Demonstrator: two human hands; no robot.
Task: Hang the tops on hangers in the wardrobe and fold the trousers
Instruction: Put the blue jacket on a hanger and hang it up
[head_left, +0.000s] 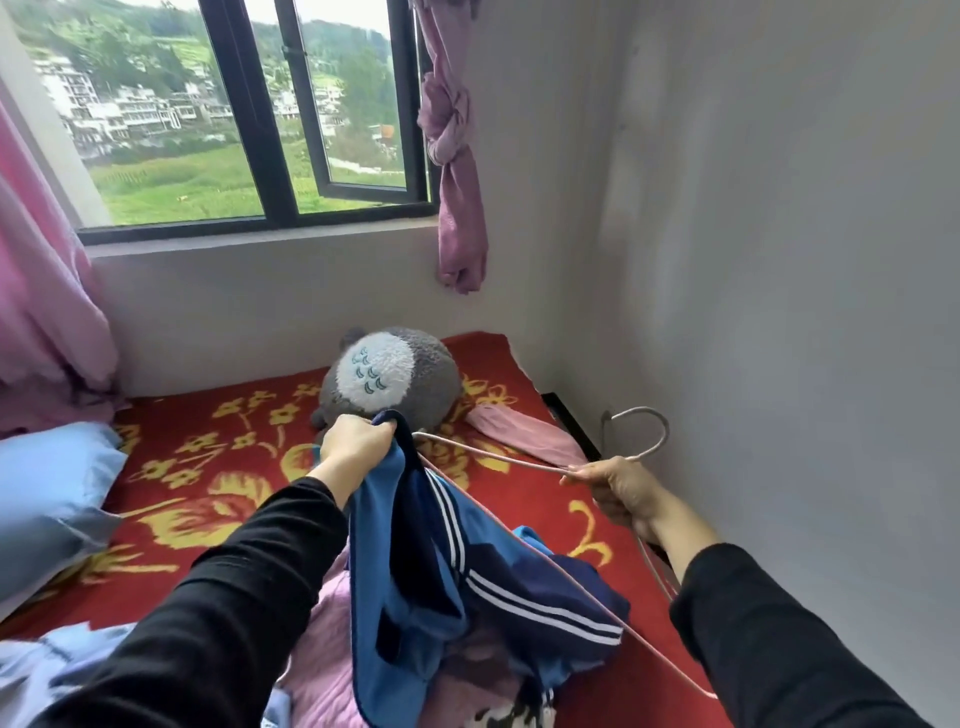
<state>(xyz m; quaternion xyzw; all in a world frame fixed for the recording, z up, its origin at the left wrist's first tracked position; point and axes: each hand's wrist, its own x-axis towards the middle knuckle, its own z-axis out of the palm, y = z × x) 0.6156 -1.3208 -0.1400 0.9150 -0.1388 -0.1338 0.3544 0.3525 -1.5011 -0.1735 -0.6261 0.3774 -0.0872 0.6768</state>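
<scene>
- Left hand (358, 447): fingers curled tight on a bunched edge of the blue top (415, 571), lifting it above the bed (208, 499).
- Top: white-striped, hanging from that hand; its lower part rests on a pink knit (322, 639) in the clothes pile.
- Right hand (621, 491): closed round the neck of the hanger (665, 434), hook pointing to the wall; one arm of the hanger reaches the top.
- Plush (384, 374): behind the left hand, below the window.
- Pillow (52, 483): at the bed's left edge.

Left hand (357, 448) clenches in a tight fist; right hand (621, 491) curls in a grip.
</scene>
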